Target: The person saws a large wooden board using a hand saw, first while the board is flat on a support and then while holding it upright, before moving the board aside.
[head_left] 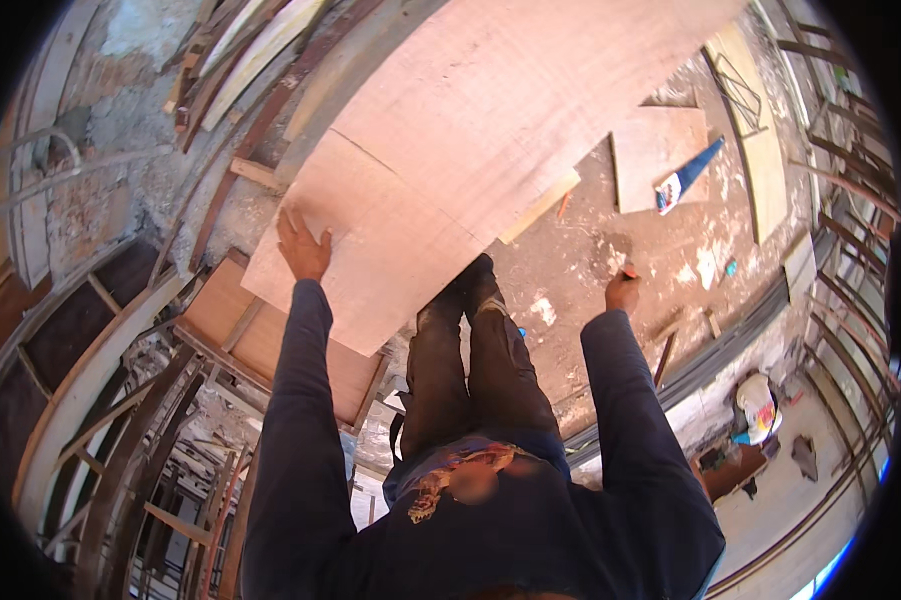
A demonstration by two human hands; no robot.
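A large sheet of pinkish-brown plywood [441, 110] stretches from beside my legs toward the far side. My left hand [304, 247] lies flat on its near left part, fingers spread. A thin dark line [366, 150] runs partway across the sheet, and a fainter one continues from it toward the right edge. Off to the right, above the floor and away from the sheet, my right hand [623, 292] is closed. A small orange-red tip [630, 271] pokes out of its fingers; the rest of that thing is hidden.
A blue handsaw [696, 170] with a white-and-red end lies on a smaller plywood piece [636, 160] on the right. Near it, a small orange stick [565, 204] rests on the floor. Timber lengths [261, 60] line the left, and a wooden frame [221, 310] stands below the sheet.
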